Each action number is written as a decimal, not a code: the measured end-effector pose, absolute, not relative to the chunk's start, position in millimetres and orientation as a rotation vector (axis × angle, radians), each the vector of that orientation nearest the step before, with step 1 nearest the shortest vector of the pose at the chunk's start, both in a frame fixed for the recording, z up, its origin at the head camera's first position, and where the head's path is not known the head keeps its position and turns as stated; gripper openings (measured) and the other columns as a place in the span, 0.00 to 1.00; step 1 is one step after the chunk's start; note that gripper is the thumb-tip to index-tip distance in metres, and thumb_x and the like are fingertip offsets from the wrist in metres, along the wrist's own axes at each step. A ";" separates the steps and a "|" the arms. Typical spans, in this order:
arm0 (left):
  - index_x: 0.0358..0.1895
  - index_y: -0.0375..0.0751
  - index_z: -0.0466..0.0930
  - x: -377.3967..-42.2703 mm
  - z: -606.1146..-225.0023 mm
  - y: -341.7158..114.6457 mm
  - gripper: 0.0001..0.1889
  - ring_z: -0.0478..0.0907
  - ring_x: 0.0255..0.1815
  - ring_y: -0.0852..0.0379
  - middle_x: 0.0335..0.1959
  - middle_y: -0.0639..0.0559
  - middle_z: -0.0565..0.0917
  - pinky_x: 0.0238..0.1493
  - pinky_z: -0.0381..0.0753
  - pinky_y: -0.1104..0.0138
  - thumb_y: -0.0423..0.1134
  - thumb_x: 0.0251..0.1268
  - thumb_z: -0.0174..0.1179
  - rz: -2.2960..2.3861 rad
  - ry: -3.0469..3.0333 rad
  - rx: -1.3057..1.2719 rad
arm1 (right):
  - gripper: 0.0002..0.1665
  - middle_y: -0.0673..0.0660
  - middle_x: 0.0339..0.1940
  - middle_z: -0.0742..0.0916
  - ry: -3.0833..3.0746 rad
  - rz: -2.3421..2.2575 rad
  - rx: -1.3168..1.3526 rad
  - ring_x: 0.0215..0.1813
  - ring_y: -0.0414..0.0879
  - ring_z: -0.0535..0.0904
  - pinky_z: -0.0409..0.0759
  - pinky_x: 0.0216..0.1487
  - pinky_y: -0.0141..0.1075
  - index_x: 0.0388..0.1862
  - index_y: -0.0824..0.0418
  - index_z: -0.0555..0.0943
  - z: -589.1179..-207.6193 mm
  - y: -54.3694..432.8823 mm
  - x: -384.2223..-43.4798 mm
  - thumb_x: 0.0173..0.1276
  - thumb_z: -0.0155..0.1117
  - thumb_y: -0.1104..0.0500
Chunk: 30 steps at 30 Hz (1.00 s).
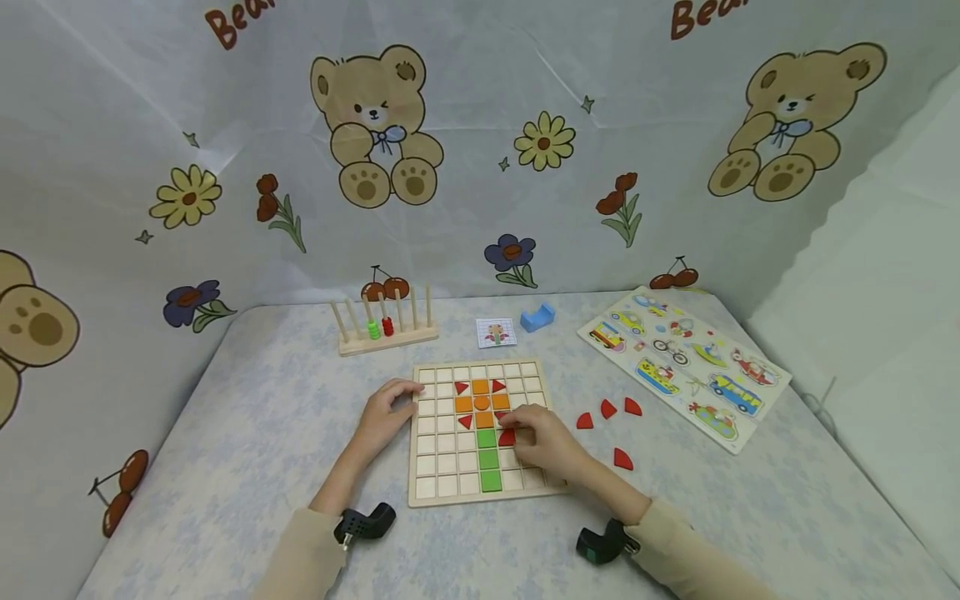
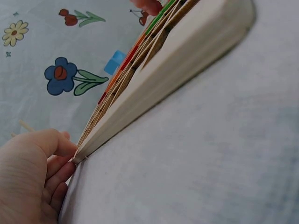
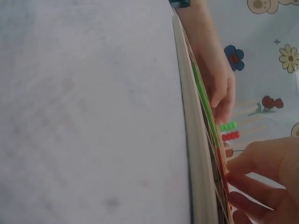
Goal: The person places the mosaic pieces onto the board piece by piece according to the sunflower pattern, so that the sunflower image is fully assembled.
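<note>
A wooden grid board [image 1: 425, 446] lies on the table, bearing orange squares [image 1: 480, 387], an orange round piece [image 1: 482, 402], small red triangles [image 1: 466, 422] and a column of green squares [image 1: 488, 459]. My left hand [image 1: 384, 414] holds the board by its left edge, with the thumb at the rim; the left wrist view has the hand [image 2: 35, 165] at the board's corner. Over the board's right half, my right hand [image 1: 547, 442] pinches a red quarter-circle piece [image 1: 507, 437] beside the top green square. In the right wrist view, bent fingers [image 3: 254, 193] meet the board's surface.
Several loose red quarter-circles [image 1: 622, 459] lie right of the board. Behind it are a pattern card [image 1: 497, 333], a blue curved block [image 1: 537, 317] and a peg stand [image 1: 390, 339] with green and red beads. A vehicle picture puzzle [image 1: 682, 358] lies at the back right.
</note>
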<state>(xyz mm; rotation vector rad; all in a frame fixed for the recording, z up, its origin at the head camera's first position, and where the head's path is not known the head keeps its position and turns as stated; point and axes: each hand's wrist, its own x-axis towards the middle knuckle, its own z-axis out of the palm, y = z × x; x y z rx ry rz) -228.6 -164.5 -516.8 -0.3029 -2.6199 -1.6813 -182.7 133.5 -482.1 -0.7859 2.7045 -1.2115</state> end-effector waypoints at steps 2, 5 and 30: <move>0.57 0.39 0.82 -228.6 -517.2 -164.6 0.15 0.72 0.68 0.46 0.61 0.44 0.80 0.72 0.69 0.50 0.30 0.69 0.59 -1.684 -2.616 -0.306 | 0.19 0.57 0.49 0.88 2.706 -1.247 -0.787 0.54 0.52 0.81 0.80 0.59 0.43 0.50 0.64 0.85 -483.5 135.0 -182.0 0.60 0.61 0.73; 0.57 0.38 0.82 -228.1 -517.0 -165.0 0.15 0.72 0.67 0.45 0.61 0.43 0.80 0.71 0.70 0.49 0.31 0.70 0.58 -1.695 -2.605 -0.316 | 0.16 0.58 0.49 0.87 2.689 -1.299 -0.791 0.54 0.53 0.82 0.81 0.58 0.43 0.50 0.65 0.84 -485.4 138.2 -181.8 0.64 0.62 0.72; 0.57 0.38 0.81 -228.0 -516.7 -164.7 0.15 0.72 0.67 0.45 0.61 0.42 0.79 0.72 0.69 0.49 0.30 0.70 0.58 -1.687 -2.609 -0.331 | 0.16 0.57 0.39 0.88 2.906 -1.102 -0.627 0.34 0.38 0.76 0.78 0.35 0.29 0.46 0.68 0.85 -483.9 235.9 -188.0 0.57 0.72 0.71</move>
